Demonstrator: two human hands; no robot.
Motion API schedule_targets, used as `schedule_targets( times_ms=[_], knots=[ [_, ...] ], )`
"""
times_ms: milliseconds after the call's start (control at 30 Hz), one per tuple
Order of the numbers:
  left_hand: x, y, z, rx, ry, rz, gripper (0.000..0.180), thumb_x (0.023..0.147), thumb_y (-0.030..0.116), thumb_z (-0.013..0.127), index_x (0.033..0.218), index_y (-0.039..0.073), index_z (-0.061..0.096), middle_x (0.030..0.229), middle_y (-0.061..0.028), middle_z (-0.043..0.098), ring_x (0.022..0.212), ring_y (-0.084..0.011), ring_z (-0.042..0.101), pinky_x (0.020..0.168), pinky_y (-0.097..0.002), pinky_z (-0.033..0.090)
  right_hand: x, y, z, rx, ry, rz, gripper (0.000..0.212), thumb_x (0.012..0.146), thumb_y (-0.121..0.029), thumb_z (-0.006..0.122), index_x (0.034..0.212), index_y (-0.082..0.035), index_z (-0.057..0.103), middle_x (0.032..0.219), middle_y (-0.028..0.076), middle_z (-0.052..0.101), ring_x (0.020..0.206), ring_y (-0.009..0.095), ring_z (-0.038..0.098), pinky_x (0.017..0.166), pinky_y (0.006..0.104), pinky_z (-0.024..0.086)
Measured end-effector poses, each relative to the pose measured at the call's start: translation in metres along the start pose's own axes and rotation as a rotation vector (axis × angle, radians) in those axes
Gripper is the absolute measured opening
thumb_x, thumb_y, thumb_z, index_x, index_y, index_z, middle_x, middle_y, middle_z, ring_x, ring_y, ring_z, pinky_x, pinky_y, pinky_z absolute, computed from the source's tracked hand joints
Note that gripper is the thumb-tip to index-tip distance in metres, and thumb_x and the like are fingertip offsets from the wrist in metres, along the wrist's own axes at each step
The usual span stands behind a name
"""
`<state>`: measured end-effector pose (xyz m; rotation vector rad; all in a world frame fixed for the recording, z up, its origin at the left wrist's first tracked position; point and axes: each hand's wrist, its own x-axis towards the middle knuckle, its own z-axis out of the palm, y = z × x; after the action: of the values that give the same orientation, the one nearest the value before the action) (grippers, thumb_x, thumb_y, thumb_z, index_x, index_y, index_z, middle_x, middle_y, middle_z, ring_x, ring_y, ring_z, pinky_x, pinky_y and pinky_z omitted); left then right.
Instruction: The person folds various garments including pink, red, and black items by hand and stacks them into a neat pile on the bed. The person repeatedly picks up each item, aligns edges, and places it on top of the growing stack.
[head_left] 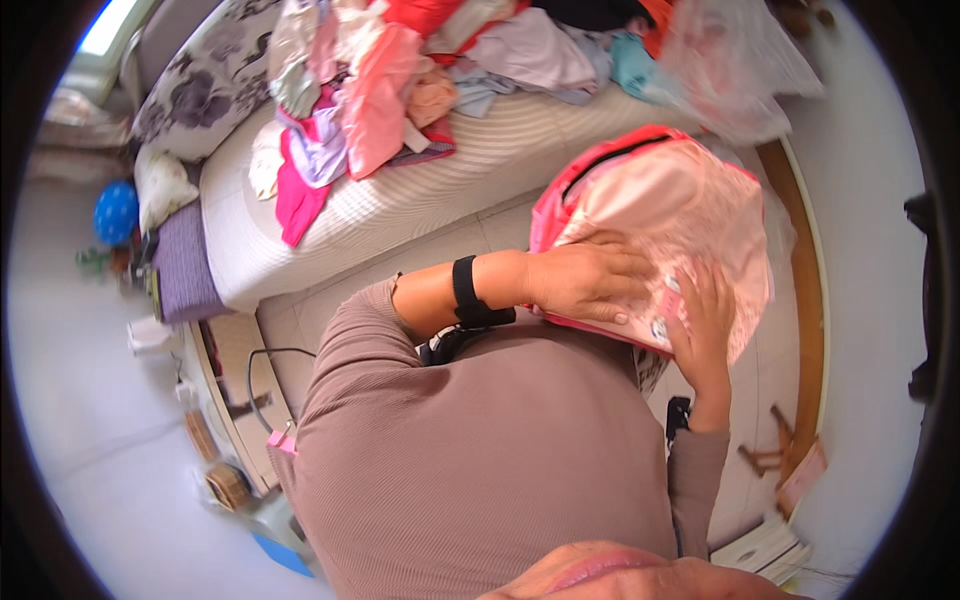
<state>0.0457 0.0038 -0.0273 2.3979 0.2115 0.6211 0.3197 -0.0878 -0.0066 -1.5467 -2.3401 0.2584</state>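
A pale pink piece of cloth (640, 195), apparently a garment with a lacy-looking lower part, lies spread in front of me. Beneath it shows a bright pink, bag-like thing (545, 215) with a dark gap along its far rim; its exact kind I cannot make out. My left hand (590, 278) rests flat on the cloth near its close left side, fingers stretched to the right. To its right, my right hand (703, 315) lies on the cloth with fingers spread, beside a small pink patch (671, 300). Both hands press on the cloth without gripping it.
A bed or couch with a cream ribbed cover (420, 210) stands beyond, heaped with clothes (375, 90). A clear plastic bag (735, 70) sits at its right end. A purple cushion (187, 265) and blue balloon (116, 213) are at left. Wooden trim (808, 300) runs along the right wall.
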Motion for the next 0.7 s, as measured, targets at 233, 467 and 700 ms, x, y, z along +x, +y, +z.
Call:
schedule_targets(
  times_ms=[233,467,700],
  knots=[
    [-0.090,-0.080,-0.111,0.418,0.972,-0.450,0.027,0.088,-0.002,0.070,0.114,0.002,0.068,0.113,-0.0089,0.070,0.097,-0.0182,0.067,0.079,-0.0305,0.057,-0.018,0.005,-0.015,0.300,0.076,0.222,0.051,0.097,-0.021,0.058,0.143,-0.001,0.053,0.151,0.017,0.051,0.142,0.035,0.042,0.120,0.0452,0.028],
    [-0.216,-0.176,-0.216,1.118,1.009,-1.144,0.064,0.081,0.035,0.076,0.138,0.011,0.059,0.124,-0.0173,0.064,0.124,-0.0390,0.055,0.101,-0.0565,0.045,-0.022,0.008,-0.036,0.417,0.277,0.316,0.041,0.101,-0.016,0.059,0.138,0.002,0.057,0.142,0.017,0.058,0.134,0.029,0.052,0.116,0.0404,0.036],
    [-0.204,-0.185,-0.250,0.896,1.051,-1.133,0.031,0.078,0.036,0.076,0.100,0.015,0.078,0.103,-0.0128,0.073,0.104,-0.0369,0.066,0.089,-0.0516,0.051,-0.018,0.001,-0.040,0.467,0.283,0.318,0.035,0.100,-0.011,0.061,0.131,0.003,0.061,0.135,0.016,0.063,0.129,0.028,0.057,0.112,0.0388,0.040]
  ],
)
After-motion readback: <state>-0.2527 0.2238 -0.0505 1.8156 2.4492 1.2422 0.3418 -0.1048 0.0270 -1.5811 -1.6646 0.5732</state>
